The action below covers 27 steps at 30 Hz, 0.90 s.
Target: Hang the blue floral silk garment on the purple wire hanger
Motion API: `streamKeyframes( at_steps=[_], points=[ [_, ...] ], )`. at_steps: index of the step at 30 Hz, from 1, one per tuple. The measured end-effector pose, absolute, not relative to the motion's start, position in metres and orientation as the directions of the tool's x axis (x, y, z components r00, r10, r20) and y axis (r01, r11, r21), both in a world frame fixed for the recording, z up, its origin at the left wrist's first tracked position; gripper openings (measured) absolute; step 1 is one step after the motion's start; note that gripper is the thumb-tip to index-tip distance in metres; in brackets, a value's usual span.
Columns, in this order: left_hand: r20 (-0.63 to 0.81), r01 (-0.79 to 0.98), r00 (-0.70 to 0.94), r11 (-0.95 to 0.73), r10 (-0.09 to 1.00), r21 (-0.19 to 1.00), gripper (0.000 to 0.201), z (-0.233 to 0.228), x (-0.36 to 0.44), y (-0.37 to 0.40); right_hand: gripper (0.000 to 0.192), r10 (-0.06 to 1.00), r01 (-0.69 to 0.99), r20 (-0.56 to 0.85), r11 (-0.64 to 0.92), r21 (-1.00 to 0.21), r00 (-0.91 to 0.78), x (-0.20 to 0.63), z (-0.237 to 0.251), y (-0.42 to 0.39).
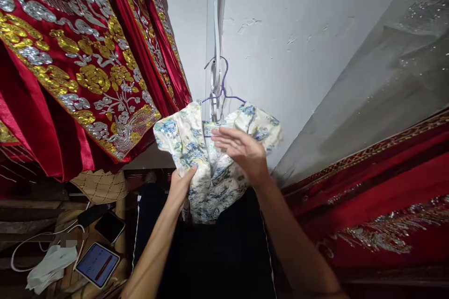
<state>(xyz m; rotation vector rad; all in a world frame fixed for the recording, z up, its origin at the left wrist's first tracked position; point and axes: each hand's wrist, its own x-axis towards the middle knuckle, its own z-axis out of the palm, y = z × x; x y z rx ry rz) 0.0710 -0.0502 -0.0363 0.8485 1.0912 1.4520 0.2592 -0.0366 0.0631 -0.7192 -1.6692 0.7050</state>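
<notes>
A white short-sleeved top (pixel 199 191) with a blue and green floral print hangs in front of me on a thin purple hanger (pixel 223 85). The hanger's hook goes over a white fitting (pixel 213 74) against the wall. My left hand (pixel 181 184) grips the top's left side, thumb on the front and the other fingers hidden behind the cloth. Across the front, near the neckline, my right hand (pixel 242 149) is held flat with its fingers stretched out. Whether it touches the cloth I cannot tell.
Red garments with gold and silver sequins (pixel 94 79) hang at the left. Clear plastic (pixel 351 112) covers red beaded cloth (pixel 379 229) at the right. Down left, a wooden surface holds a lit phone (pixel 98 265), a dark phone (pixel 110 226), a white cable and a crumpled pale cloth (pixel 52 264).
</notes>
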Motion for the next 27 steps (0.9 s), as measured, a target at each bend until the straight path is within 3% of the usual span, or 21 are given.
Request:
streamKeyframes(
  at_steps=[3,5,8,12,14,15,17,19,21,23,27],
  points=[
    [-0.064,-0.315,-0.210,-0.005,0.976,0.949,0.042,-0.047,0.080,-0.063,0.025,0.858,0.007,0.504,0.506,-0.863,0.104,0.246,0.006,-0.051],
    [-0.070,-0.307,-0.232,-0.004,0.970,0.952,0.043,-0.053,0.082,-0.070,0.027,0.916,-0.025,0.328,0.342,-0.939,0.230,0.237,-0.036,-0.055],
    [-0.087,-0.325,-0.242,0.004,0.966,0.946,0.049,-0.061,0.082,-0.076,0.038,0.995,-0.074,0.098,0.100,-0.992,0.035,0.223,-0.079,-0.056],
    [-0.043,-0.340,-0.226,-0.038,0.973,0.940,0.056,-0.065,0.077,-0.076,0.043,0.995,-0.146,0.051,0.038,-0.989,-0.086,0.214,-0.090,-0.054],
    [0.023,-0.290,-0.305,-0.116,0.952,0.950,0.057,-0.069,0.073,-0.075,0.042,0.996,-0.157,0.039,0.026,-0.987,-0.084,0.215,-0.088,-0.054],
    [0.083,-0.216,-0.413,-0.186,0.907,0.958,0.058,-0.072,0.071,-0.074,0.040,0.997,-0.162,0.030,0.017,-0.987,-0.078,0.216,-0.088,-0.055],
    [0.297,0.079,-0.660,-0.329,0.690,0.941,0.063,-0.083,0.070,-0.073,0.038,0.998,-0.169,0.009,-0.001,-0.986,-0.059,0.219,-0.088,-0.056],
    [0.557,0.406,-0.644,-0.382,0.525,0.830,0.059,-0.096,0.074,-0.073,0.037,0.999,-0.170,-0.007,-0.015,-0.985,-0.050,0.219,-0.090,-0.059],
    [0.668,0.531,-0.398,-0.437,0.628,0.726,0.045,-0.110,0.083,-0.073,0.038,0.997,-0.164,-0.018,-0.030,-0.986,-0.075,0.216,-0.090,-0.063],
    [0.605,0.478,-0.201,-0.462,0.770,0.747,0.035,-0.120,0.094,-0.075,0.040,0.991,-0.151,-0.027,-0.046,-0.987,-0.130,0.212,-0.087,-0.069],
    [0.486,0.373,-0.179,-0.398,0.855,0.838,0.010,-0.124,0.106,-0.076,0.036,0.988,-0.153,-0.025,-0.048,-0.987,-0.150,0.210,-0.071,-0.074]
  ],
)
